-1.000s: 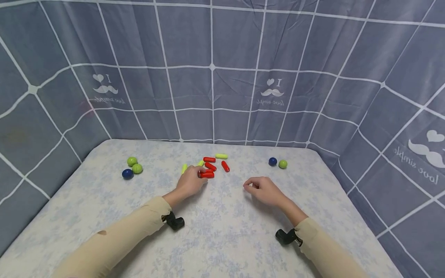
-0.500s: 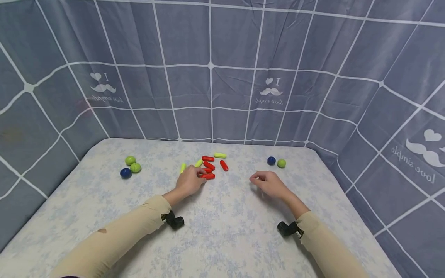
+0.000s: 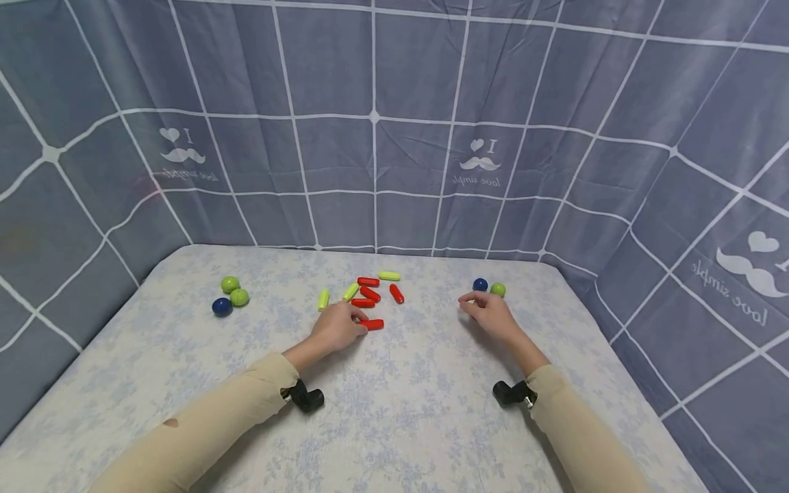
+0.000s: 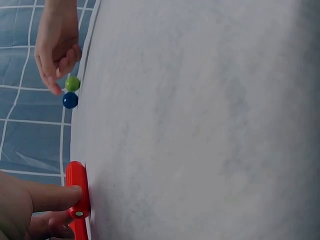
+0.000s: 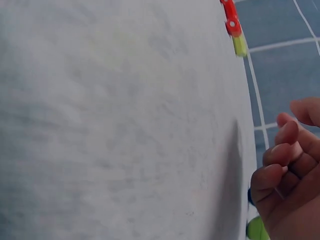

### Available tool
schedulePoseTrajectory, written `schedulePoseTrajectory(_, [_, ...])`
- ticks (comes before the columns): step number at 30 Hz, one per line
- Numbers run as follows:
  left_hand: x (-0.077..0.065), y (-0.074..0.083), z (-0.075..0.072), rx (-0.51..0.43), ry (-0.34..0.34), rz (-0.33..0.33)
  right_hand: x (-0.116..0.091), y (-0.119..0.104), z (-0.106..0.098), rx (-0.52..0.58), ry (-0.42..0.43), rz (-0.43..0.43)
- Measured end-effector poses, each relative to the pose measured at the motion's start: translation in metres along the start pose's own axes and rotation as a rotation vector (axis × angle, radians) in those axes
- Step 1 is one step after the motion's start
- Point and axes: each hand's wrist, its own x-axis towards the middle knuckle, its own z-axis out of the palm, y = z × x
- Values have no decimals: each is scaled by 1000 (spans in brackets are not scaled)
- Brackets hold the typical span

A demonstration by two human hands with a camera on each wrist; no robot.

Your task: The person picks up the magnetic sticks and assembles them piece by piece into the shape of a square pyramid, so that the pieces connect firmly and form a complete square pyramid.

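Observation:
My left hand pinches a red capsule-shaped stick, drawn a little toward me from the group. In the left wrist view the thumb lies on the ridged red stick, with fingers curled behind it. Beyond that hand lie red sticks and yellow-green sticks, several in all. My right hand holds nothing; its fingers are loosely bent above the table. It is nearest to a dark blue ball and a green ball, just beyond it.
At the left of the patterned table sit two green balls and a dark blue ball. A blue-grey curtain with white lines hangs behind the table and along both sides.
My left hand has pulled one red stick toward me, away from the other sticks. My right hand has moved right and forward, nearer the blue and green balls.

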Motion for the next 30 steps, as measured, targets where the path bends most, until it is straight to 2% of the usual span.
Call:
schedulePoseTrajectory(6, [-5,2,0,-41,-28,-6,12,7,-5,122,75,55])
schedulePoseTrajectory(13, [-8,0,-2,-69,-34,8,28,12,-9,285,135,188])
schedulePoseTrajectory(23, [-17,-15,2,-133,-86,63,36,24,-2,364,224,339])
schedulePoseTrajectory(30, [-14,-15,3,-148,-70,105,41,26,-9,380,280,350])
